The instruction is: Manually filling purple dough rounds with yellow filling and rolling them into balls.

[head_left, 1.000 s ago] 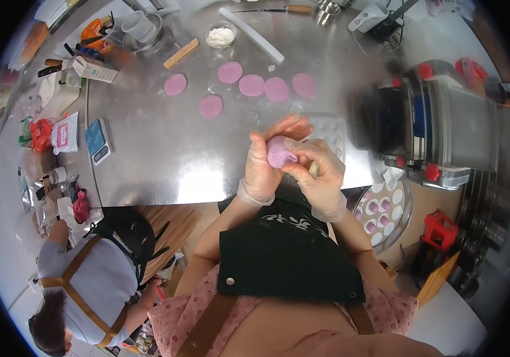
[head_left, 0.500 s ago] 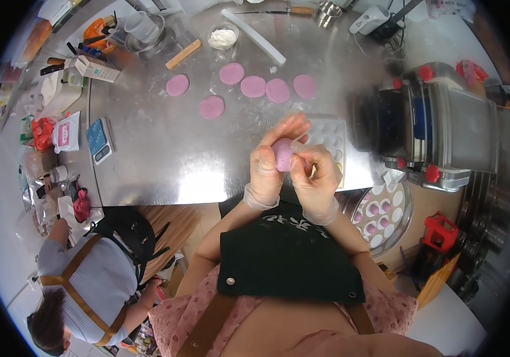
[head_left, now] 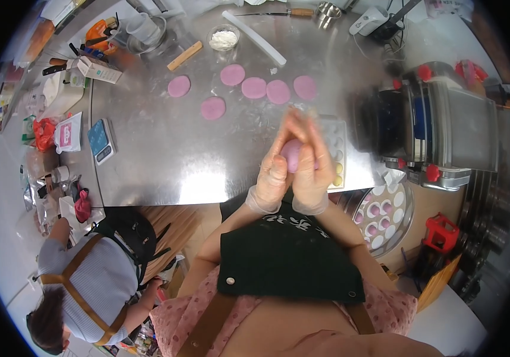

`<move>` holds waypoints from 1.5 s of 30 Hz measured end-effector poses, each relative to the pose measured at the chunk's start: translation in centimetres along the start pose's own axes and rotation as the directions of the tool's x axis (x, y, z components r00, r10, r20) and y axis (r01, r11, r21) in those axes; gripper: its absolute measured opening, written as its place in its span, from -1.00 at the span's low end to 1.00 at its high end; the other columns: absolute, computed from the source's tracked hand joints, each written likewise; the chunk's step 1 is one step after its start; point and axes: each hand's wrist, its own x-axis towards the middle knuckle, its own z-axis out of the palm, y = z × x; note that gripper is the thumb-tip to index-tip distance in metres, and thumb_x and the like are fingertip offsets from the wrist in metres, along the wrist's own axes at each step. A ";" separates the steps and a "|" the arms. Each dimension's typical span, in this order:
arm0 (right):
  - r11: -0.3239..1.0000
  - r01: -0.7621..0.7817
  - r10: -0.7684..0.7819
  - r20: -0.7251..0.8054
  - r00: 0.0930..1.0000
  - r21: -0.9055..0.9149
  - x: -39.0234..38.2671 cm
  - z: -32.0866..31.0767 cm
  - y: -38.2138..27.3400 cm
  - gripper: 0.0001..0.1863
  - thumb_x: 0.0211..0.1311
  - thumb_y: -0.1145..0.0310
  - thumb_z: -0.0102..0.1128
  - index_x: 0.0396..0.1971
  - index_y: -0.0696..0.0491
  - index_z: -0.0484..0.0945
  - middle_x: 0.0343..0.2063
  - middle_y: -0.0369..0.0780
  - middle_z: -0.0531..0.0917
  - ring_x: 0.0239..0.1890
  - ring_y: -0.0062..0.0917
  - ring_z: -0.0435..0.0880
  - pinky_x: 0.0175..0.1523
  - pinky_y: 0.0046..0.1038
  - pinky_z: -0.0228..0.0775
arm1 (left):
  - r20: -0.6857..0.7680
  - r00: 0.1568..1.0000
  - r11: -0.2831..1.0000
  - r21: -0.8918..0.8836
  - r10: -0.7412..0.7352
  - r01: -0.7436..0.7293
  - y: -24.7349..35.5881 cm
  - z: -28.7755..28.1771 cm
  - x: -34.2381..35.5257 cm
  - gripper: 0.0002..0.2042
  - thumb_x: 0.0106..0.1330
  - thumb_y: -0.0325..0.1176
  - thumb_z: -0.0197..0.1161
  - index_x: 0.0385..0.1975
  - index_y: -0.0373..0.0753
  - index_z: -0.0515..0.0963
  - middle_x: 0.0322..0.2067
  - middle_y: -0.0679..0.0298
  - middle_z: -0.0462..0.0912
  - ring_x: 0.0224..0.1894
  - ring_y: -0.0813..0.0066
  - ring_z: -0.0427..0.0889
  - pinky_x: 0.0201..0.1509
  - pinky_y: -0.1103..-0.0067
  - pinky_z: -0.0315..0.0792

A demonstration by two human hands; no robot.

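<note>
A purple dough ball point(head_left: 291, 156) sits between my two gloved palms, above the near edge of the steel table. My left hand point(head_left: 273, 172) cups it from the left, and my right hand point(head_left: 315, 166) presses on it from the right. Both hands wear clear plastic gloves, and their fingertips are smeared by motion. Beyond them lie several flat purple dough discs point(head_left: 254, 88). Partly hidden behind my right hand is a white tray with round hollows point(head_left: 339, 128). Pale yellow balls point(head_left: 339, 174) rest in its near end.
Toward the back are a glass bowl of white powder point(head_left: 223, 38), a white rolling pin point(head_left: 255, 38) and a wooden-handled scraper point(head_left: 184, 56). A scale point(head_left: 101, 141) stands left. Below the table's right edge is a round tray point(head_left: 409, 223) with purple pieces on white paper rounds. Another person point(head_left: 94, 285) works at left.
My right fingers were pinching the dough ball's side; now both palms have come together around it. The ball has shifted slightly right, showing yellow balls in the tray more plainly.
</note>
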 end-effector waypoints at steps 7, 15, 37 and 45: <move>0.823 0.409 -0.210 0.456 0.865 -0.395 1.6 -1.3 -0.5 -0.15 0.14 0.23 0.34 0.38 0.20 0.17 0.28 0.02 0.43 0.38 -0.06 0.31 0.41 -0.08 0.10 | -0.041 0.962 0.954 -0.147 -0.268 0.260 0.1 -3.0 0.3 -0.17 0.40 0.35 -0.18 0.34 -0.34 0.24 0.17 0.18 0.44 0.24 0.45 0.39 0.30 0.49 0.30; 0.949 0.179 -0.115 0.241 0.964 -0.260 1.1 -0.8 -2.2 -0.27 0.30 0.28 0.22 0.39 0.21 0.15 0.21 0.06 0.49 0.38 -0.02 0.31 0.41 -0.09 0.13 | -0.228 0.973 0.998 -0.056 -0.022 0.010 0.1 0.8 -1.0 -0.06 0.30 0.38 -0.02 0.39 -0.40 0.16 0.20 0.16 0.45 0.21 0.36 0.46 0.27 0.43 0.35; 0.983 0.163 -0.114 0.425 0.898 -0.082 -0.7 -7.8 -0.4 -0.47 0.49 0.24 -0.03 0.32 0.23 0.26 0.11 0.01 0.59 0.27 -0.18 0.48 0.40 -0.25 0.14 | -0.475 0.877 0.985 -0.172 -0.066 -0.019 -5.5 6.7 -0.9 -0.39 0.57 0.06 -0.27 0.31 -0.40 0.19 0.29 0.02 0.31 0.34 0.11 0.33 0.43 0.30 0.21; 0.991 0.096 -0.050 0.400 0.915 -0.094 -1.4 -7.9 -0.6 -0.49 0.53 0.32 -0.12 0.35 0.26 0.20 0.12 -0.03 0.60 0.22 -0.39 0.54 0.31 -0.39 0.26 | -0.525 0.850 0.999 0.010 -0.023 0.034 -6.2 7.4 -1.3 -0.33 0.54 0.13 -0.25 0.33 -0.40 0.21 0.27 0.02 0.37 0.33 0.19 0.36 0.41 0.37 0.23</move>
